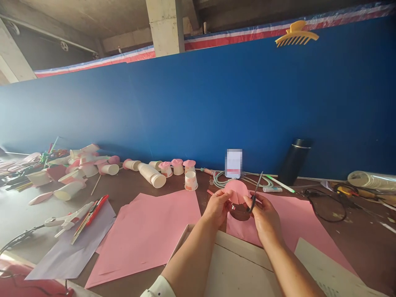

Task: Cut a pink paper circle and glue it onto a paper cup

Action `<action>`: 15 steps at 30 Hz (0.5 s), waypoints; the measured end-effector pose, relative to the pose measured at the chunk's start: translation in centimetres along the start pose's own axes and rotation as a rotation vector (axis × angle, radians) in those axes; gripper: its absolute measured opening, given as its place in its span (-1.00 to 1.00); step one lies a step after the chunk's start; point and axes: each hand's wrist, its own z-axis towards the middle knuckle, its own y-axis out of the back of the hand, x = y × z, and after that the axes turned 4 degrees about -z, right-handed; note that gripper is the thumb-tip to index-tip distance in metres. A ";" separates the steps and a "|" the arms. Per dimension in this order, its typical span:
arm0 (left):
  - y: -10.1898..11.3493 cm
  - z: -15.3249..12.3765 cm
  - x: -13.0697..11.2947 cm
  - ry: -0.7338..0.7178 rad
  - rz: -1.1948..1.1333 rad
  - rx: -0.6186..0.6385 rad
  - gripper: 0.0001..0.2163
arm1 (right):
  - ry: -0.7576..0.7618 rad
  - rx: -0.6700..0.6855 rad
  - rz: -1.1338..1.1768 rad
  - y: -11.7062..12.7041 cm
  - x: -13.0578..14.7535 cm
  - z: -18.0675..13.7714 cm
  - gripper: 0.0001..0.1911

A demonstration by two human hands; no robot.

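My left hand [218, 206] pinches the left edge of a pink paper disc [236, 189], which has a slit or crease running in from its lower edge. In my right hand [265, 216] is a pair of scissors [259, 185] with dark handles, blades pointing up and apart from the disc. The right thumb also touches the disc's right edge. Below the hands lie a pink paper sheet [291, 218] and a pale board or box [241, 264]. A dark rounded patch shows at the sheet's left part, under the disc.
Further pink sheets [151, 231] lie left, beside a red utility knife [89, 216] and a white glue gun [69, 216]. Paper cups [191, 181], some topped with pink paper, line the back. A propped phone [234, 163], cables and a black bottle [295, 163] stand before the blue partition [198, 103].
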 end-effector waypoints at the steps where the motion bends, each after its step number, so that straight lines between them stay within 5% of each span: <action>1: 0.0 0.0 0.0 0.001 -0.001 -0.003 -0.64 | 0.005 -0.001 -0.001 0.0 0.0 0.0 -0.47; 15: -0.1 0.0 -0.1 -0.021 -0.035 -0.004 -0.65 | 0.069 0.017 -0.016 -0.1 -0.7 0.4 -0.47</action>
